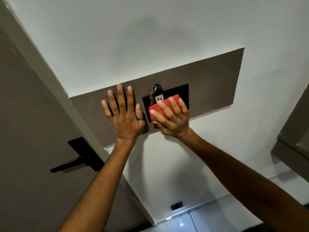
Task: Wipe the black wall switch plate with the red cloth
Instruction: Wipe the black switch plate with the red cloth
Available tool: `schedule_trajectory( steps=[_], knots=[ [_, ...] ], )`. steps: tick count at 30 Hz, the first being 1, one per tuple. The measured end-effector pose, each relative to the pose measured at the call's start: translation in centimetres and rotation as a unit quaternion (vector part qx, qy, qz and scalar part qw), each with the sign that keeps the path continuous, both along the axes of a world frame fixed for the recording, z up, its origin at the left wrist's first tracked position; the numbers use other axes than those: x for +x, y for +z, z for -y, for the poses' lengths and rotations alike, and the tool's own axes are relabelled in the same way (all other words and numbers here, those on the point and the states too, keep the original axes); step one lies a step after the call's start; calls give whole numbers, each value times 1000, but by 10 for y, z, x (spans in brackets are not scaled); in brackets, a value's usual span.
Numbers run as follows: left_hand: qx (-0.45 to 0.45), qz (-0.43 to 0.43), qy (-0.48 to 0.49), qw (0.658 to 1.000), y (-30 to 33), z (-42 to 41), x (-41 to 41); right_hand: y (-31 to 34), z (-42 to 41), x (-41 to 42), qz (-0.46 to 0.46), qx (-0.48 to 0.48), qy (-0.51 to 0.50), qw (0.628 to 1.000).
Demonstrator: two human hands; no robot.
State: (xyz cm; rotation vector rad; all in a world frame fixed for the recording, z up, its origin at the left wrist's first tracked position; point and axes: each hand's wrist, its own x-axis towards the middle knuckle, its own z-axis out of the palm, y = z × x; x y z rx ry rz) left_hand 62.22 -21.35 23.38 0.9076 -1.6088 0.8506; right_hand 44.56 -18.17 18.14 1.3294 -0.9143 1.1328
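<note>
Right hand (170, 118) grips folded red cloth (164, 108) against glossy black switch plate (182, 91); left hand (124, 114) splayed flat.

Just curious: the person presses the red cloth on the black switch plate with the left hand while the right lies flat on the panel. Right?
Not quite: the head view shows the right hand pressing the cloth on the plate; the left hand lies flat on the panel.

Left hand (124, 113) flat, fingers spread, mid-frame, ring on thumb. Right hand (170, 117) just beside it, fingers curled in a grip. Both forearms extended upward.
</note>
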Motion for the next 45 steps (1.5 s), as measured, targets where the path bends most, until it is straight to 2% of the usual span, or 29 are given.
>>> schedule_trajectory(
  steps=[1,4,5,8,9,12,13,14,17,22,24,26,28,30,31,32,33,35,36,38,40,41,45],
  knots=[
    [0,0,4,1000,0,1,-1,3,0,-13,-18,-1,8,1000],
    [-1,-9,5,1000,2,1,-1,-5,-2,0,146,11,22,989],
    [-3,-11,3,1000,2,0,-1,-10,-2,10,162,14,17,987],
    [5,-12,-1,1000,1,1,-1,-10,-6,-15,3,33,7,999],
    [5,-8,2,1000,0,2,0,-5,-9,-28,7,35,9,999],
    [-9,-2,13,1000,1,1,0,11,-12,-39,214,34,9,976],
    [-11,-1,14,1000,1,1,-1,21,-11,-37,246,32,8,969],
    [-9,-2,17,1000,0,1,-3,33,-10,-36,234,32,11,972],
    [-1,-11,34,999,-2,0,-10,69,1,-44,121,49,30,991],
    [21,-3,30,999,-10,-7,-15,30,-13,-77,20,64,-11,998],
    [36,9,27,999,-11,-15,-13,25,-24,-108,10,74,-28,997],
    [79,-2,6,997,-14,-25,-13,28,-35,-124,83,89,-45,992],
    [135,-66,-45,988,-23,-45,-22,27,-53,-126,211,99,-19,972],
    [129,-100,-85,983,-36,-73,-41,22,-78,-121,379,97,93,916],
    [117,-84,-96,985,-43,-89,-57,17,-93,-119,475,97,165,859],
    [117,-51,-108,986,-50,-102,-74,11,-105,-118,569,98,240,780],
    [131,-16,-117,984,-60,-117,-97,1,-120,-123,664,108,320,667],
    [157,35,-122,979,-69,-132,-132,-19,-134,-131,785,131,467,385],
    [179,52,-122,975,-75,-139,-156,-35,-147,-143,814,177,473,286],
    [220,87,-126,963,-88,-146,-194,-64,-168,-170,847,220,442,199],
    [263,122,-121,949,-106,-147,-225,-92,-187,-199,863,214,438,134],
    [288,145,-126,938,-119,-152,-246,-109,-197,-224,872,205,427,122],
    [381,246,-146,879,-164,-172,-310,-138,-242,-315,887,156,411,142]
  ],
)
